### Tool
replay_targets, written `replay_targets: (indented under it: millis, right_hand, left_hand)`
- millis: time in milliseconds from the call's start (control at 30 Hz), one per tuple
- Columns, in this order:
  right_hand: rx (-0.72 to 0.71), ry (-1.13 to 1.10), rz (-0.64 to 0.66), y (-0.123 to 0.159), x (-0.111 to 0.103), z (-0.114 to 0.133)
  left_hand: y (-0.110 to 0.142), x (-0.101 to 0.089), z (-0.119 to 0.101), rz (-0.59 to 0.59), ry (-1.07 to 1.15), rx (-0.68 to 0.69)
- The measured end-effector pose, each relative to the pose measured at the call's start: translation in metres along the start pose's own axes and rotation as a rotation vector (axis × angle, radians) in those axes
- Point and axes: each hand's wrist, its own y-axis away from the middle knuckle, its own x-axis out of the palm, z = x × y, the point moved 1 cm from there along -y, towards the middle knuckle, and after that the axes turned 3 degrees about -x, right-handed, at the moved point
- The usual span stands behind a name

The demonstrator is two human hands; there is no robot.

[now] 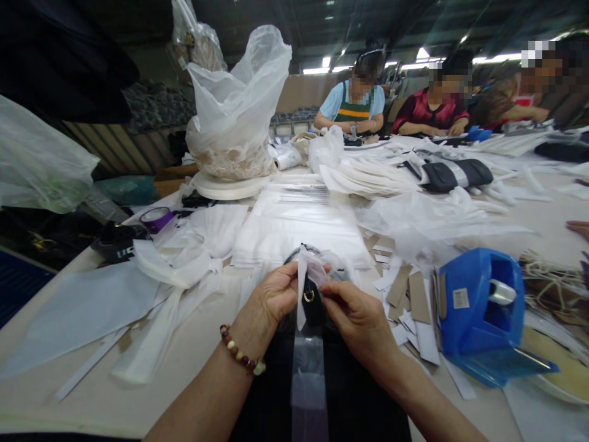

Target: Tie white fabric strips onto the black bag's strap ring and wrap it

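Note:
A black bag [350, 399] lies in front of me at the table's near edge, a clear film strip [307, 380] running down its middle. Both hands meet at its top, at a black strap tab with a gold ring [309, 297]. My left hand [275, 293], a bead bracelet on its wrist, pinches a strip of white tissue paper [304, 276] against the tab. My right hand [356, 316] is closed on the same paper and tab from the right. The bag's handle [299, 253] arches just beyond my fingers.
A blue tape dispenser [483, 313] stands right of my hands among paper scraps. White tissue sheets [216, 230] and plastic bags [299, 227] cover the table's middle. A large full plastic sack [234, 116] stands at the back. Three people work at the far right end.

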Motion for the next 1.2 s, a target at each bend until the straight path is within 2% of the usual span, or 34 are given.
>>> replay_targets:
  millis: [300, 600, 733, 933, 1067, 1200]
  right_hand:
    - [-0.156, 0.229, 0.06, -0.001, 0.004, 0.001]
    - [-0.101, 0.136, 0.169, 0.011, -0.009, 0.009]
    - [-0.175, 0.106, 0.184, 0.021, -0.015, 0.012]
    - [-0.332, 0.206, 0.175, 0.033, -0.023, 0.016]
    - [-0.269, 0.241, 0.125, 0.035, -0.021, 0.016]
    - [-0.203, 0.25, 0.057, 0.029, -0.008, 0.017]
  left_hand:
    - [0.004, 0.003, 0.002, 0.008, 0.043, 0.003]
    - [0.004, 0.0, 0.001, -0.092, 0.025, -0.009]
    - [0.007, 0.001, 0.001, -0.125, 0.023, 0.012]
    - [0.006, 0.002, 0.0, -0.129, 0.024, 0.036]
    - [0.006, 0.002, 0.0, -0.12, 0.02, 0.022]
    - [0.006, 0.003, 0.001, -0.125, 0.016, 0.011]
